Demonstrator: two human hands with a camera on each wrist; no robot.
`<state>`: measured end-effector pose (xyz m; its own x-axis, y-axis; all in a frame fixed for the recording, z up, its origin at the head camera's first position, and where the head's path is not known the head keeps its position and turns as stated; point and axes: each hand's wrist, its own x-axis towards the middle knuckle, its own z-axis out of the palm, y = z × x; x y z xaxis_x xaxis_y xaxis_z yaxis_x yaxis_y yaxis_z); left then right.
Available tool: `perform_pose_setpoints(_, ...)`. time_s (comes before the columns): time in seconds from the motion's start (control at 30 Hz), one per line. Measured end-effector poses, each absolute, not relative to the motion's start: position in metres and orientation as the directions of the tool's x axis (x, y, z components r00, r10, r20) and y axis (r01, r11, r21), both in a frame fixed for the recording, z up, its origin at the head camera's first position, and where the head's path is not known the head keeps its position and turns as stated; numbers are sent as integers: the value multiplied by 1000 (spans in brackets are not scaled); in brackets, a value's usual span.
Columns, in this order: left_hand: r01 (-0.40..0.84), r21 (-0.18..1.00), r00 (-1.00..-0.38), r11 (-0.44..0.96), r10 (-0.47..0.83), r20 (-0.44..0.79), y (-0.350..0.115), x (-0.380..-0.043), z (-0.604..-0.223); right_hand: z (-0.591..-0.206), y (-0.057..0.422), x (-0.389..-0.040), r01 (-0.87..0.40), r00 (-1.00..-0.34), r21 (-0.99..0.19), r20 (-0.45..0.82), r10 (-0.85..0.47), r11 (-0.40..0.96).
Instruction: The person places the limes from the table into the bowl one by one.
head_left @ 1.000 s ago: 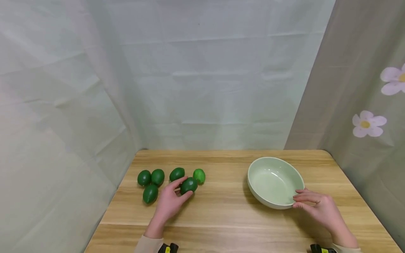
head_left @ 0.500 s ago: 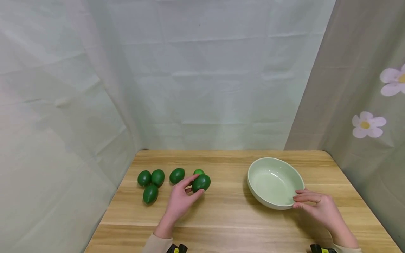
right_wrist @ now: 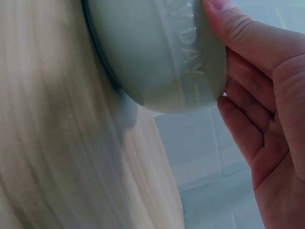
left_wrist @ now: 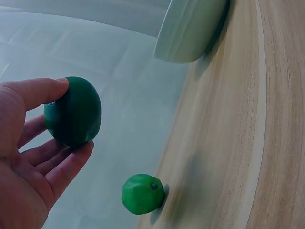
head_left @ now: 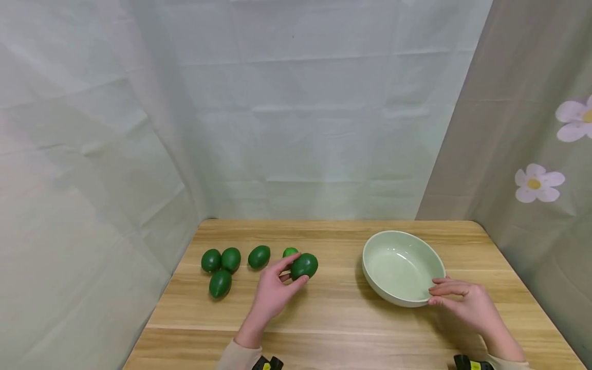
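My left hand (head_left: 274, 293) pinches a dark green lime (head_left: 304, 266) between thumb and fingers, held up off the table. In the left wrist view, the thumb lies on one side of this lime (left_wrist: 74, 112) and the fingertips on the other. Behind the hand, partly hidden in the head view, sits a brighter green, ridged lime (head_left: 290, 252). My right hand (head_left: 467, 300) grips the near right rim of a pale green bowl (head_left: 400, 264), thumb outside and fingers over the edge. Nothing shows inside the bowl. Raised lettering marks its outer wall in the right wrist view.
On the left of the wooden table (head_left: 342, 324) lie three dark green limes (head_left: 220, 283) in a cluster. Another dark lime (head_left: 259, 257) lies alone to their right. Pale cloth (head_left: 300, 128) hangs behind the table, and flowered cloth (head_left: 536, 226) along the right.
My left hand has carried the dark lime to the right, passing in front of the brighter one. The right hand and the bowl have stayed in place.
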<state>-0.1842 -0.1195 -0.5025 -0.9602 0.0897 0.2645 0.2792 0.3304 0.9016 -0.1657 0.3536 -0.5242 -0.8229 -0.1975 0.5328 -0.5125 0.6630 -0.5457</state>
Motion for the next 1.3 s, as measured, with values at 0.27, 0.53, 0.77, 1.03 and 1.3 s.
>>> perform_pose_setpoints(0.27,260,914,-966,311,87,245,-118,-183,-502,-517,358,-166,-432,-877,-548,441,-191,716)
perform_pose_setpoints(0.53,279,910,-960,306,102,260,-117,-185,-502,-509,358,-164,-385,-905,-536,378,-194,751)
perform_pose_setpoints(0.77,287,909,-957,303,124,261,-110,-186,-501,-508,357,-167,-373,-913,-536,357,-197,757)
perform_pose_setpoints(1.03,331,907,-938,260,190,288,-87,-193,-498,-505,354,-167,-365,-919,-536,336,-205,761)
perform_pose_setpoints(1.3,337,910,-928,240,248,278,-56,-199,-492,-504,351,-167,-335,-934,-538,300,-195,774)
